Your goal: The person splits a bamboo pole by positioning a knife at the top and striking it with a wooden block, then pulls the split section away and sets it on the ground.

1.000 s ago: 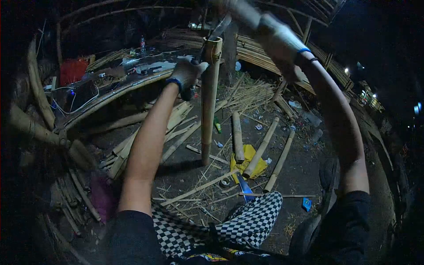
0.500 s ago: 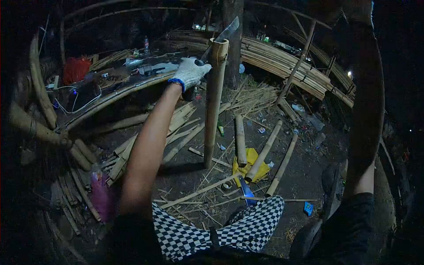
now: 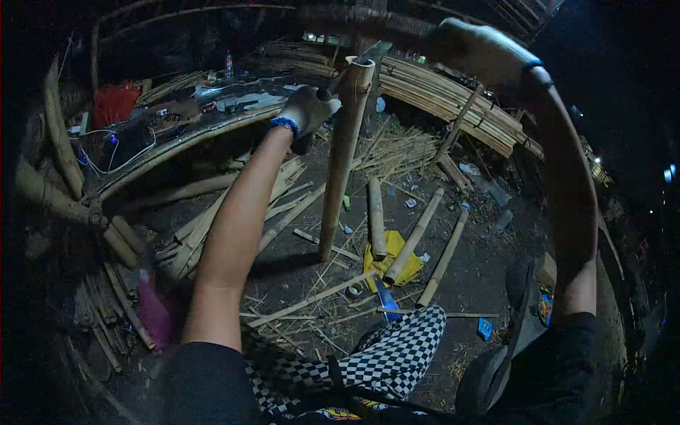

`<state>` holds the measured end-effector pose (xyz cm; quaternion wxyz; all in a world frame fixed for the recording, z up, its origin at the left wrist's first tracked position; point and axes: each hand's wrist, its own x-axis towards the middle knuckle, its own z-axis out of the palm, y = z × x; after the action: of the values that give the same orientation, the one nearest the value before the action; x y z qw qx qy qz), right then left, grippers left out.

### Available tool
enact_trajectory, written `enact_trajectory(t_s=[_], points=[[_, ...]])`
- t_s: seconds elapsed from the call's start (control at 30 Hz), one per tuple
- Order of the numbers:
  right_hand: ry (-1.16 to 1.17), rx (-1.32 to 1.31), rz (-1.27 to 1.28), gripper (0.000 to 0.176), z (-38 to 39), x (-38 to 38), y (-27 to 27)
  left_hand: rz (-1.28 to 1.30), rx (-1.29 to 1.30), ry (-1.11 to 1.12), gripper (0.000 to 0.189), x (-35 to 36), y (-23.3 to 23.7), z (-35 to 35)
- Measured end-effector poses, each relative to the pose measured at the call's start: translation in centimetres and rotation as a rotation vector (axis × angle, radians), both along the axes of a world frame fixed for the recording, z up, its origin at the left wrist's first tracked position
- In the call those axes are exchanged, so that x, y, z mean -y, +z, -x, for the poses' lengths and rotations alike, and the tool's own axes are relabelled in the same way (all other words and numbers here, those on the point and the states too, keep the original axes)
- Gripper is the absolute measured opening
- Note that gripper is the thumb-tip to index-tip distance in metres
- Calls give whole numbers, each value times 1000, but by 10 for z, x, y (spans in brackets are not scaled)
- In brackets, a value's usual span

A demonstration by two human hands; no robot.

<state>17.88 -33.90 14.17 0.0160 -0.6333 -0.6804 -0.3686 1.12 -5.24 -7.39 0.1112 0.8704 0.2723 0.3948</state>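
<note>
An upright bamboo pole [image 3: 343,152] stands in front of me, its top leaning slightly right. A knife blade [image 3: 379,49] lies across the pole's open top, partly in shadow. Left of the pole, my gloved left hand [image 3: 306,117] is closed round the knife's handle. High on the right, my gloved right hand [image 3: 482,51] is closed on a dark stick [image 3: 382,23], which reaches leftward above the pole and is blurred.
Cut bamboo pieces [image 3: 414,237] lie on the ground by a yellow bag [image 3: 407,268] and a blue-lit blade [image 3: 386,297]. Split bamboo [image 3: 198,241] is heaped at left. Long strips [image 3: 453,103] are stacked behind. A low bench [image 3: 163,161] stands at back left.
My right hand has come into view at the upper right with the dark stick. The knife blade sits lower at the pole's top. My view has shifted slightly.
</note>
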Motion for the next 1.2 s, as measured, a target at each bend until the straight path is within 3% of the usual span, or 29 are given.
enact_trajectory(t_s=[0.07, 0.2, 0.3, 0.4, 0.47, 0.5, 0.53, 0.57, 0.6, 0.63, 0.7, 0.73, 0.8, 0.93, 1.03, 1.13, 1.2], points=[[119, 10, -140, 33, 0, 20, 21, 123, 128, -20, 46, 53, 16, 23], [294, -28, -419, 31, 16, 46, 32, 256, 59, -15, 35, 51, 20, 28], [380, -67, -514, 29, 18, 38, 32, 236, 83, -7, 40, 57, 24, 32], [370, -143, -425, 27, 2, 4, -4, 137, 68, -4, 46, 64, 22, 34], [360, -215, -268, 26, -22, -26, -40, -78, 145, -86, 44, 45, 10, 28], [332, -260, -154, 25, -32, -39, -60, 65, 46, 27, 38, 65, 24, 30], [289, -303, -56, 25, -30, -39, -74, 4, -53, 86, 34, 64, 27, 22], [-121, -197, 122, 20, -28, -37, -79, -37, -25, 64, 35, 63, 26, 20], [-167, -272, 160, 37, 0, -12, -64, -77, 25, 46, 36, 60, 23, 16], [-86, -236, 173, 36, -8, -9, -52, -323, -223, 149, 38, 52, 20, 10], [32, -221, 158, 35, -27, 5, -22, -191, 9, 85, 43, 10, -4, -15], [78, -256, 95, 35, -28, 15, -11, -62, 15, -45, 42, 25, 6, -6], [204, -350, -63, 35, -27, 32, 17, 107, 11, 14, 43, 57, 21, 10], [557, -528, -396, 36, -15, 47, 43, 12, 18, -56, 44, 49, 20, 9], [687, -555, -529, 36, -15, 37, 27, 30, -9, -66, 45, 56, 23, 12], [617, -554, -526, 36, -34, 1, -20, 26, 31, -52, 46, 54, 17, 11], [352, -475, -387, 37, -48, -20, -53, -5, 35, -67, 38, 62, 21, 14]])
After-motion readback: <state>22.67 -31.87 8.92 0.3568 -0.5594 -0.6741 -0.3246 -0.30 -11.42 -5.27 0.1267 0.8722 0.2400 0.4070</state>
